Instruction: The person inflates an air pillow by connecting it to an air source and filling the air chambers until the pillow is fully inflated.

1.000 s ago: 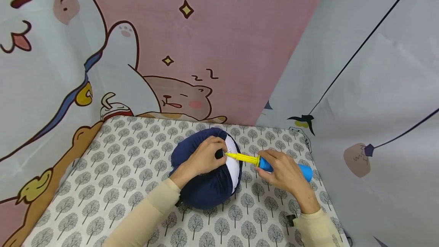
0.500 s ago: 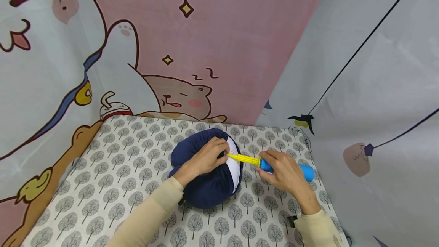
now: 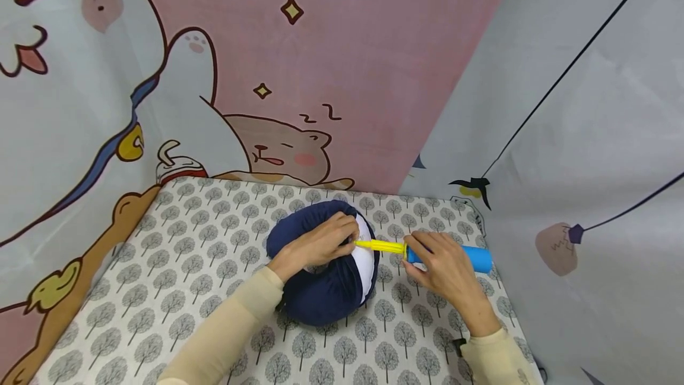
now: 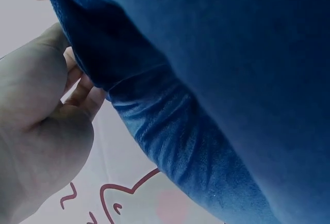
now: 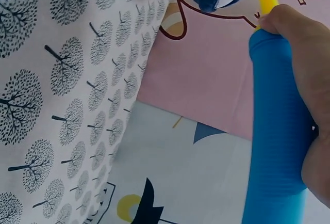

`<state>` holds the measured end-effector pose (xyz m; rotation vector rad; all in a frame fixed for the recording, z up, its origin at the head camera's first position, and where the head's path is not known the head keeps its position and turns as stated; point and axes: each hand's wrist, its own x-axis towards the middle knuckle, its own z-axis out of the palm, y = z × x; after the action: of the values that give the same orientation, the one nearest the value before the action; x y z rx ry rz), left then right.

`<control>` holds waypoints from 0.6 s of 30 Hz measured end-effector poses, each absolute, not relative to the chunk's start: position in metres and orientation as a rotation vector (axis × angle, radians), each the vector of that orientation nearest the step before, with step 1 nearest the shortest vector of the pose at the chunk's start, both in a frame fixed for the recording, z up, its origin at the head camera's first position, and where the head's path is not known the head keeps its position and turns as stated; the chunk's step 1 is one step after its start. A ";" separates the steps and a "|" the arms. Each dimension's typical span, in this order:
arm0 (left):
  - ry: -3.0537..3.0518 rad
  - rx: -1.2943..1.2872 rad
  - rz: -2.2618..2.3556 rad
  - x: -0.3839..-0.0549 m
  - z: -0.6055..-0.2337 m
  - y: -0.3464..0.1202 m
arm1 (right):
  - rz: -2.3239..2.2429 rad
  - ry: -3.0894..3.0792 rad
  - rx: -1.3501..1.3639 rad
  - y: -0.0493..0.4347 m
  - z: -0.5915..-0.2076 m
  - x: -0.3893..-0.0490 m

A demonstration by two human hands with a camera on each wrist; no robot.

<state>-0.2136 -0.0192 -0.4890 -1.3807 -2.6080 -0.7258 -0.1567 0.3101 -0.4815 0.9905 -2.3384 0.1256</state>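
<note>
A navy plush U-shaped neck pillow (image 3: 320,303) lies on the table with a white panel (image 3: 366,269) along its right side. My left hand (image 3: 319,243) pinches the pillow beside that panel, at the tip of a yellow nozzle (image 3: 386,246). What exactly lies between those fingertips is hidden. In the left wrist view, the fingers (image 4: 82,92) curl behind the pillow's edge. The nozzle belongs to a hand air pump with a blue barrel (image 3: 480,259). My right hand (image 3: 440,263) grips the barrel near the nozzle; the right wrist view shows the thumb along the ribbed barrel (image 5: 278,131).
A tree-patterned cloth (image 3: 176,290) covers the table. Behind it hangs a pink and white cartoon curtain (image 3: 374,76), and a pale curtain (image 3: 598,135) closes off the right side. A small black object (image 3: 458,346) sits beside the right cuff.
The pump's rear end has swung slightly away from me and to the right, bringing it more level. My left wrist has shifted a little, and the pillow's centre opening now shows below it.
</note>
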 end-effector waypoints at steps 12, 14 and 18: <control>-2.652 -1.437 -0.790 -0.216 -0.488 -0.024 | 0.068 -2.194 1.010 0.313 -0.487 -0.158; -2.643 -1.411 -0.786 -0.215 -0.487 -0.024 | 0.084 -2.210 1.006 0.312 -0.487 -0.159; -2.609 -1.357 -0.730 -0.213 -0.488 -0.024 | 0.170 -2.296 1.000 0.310 -0.484 -0.161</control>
<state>-0.2127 -0.0238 -0.4877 -1.3572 -2.6086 -0.7305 -0.1612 0.3103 -0.4839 1.0002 -2.2961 0.1700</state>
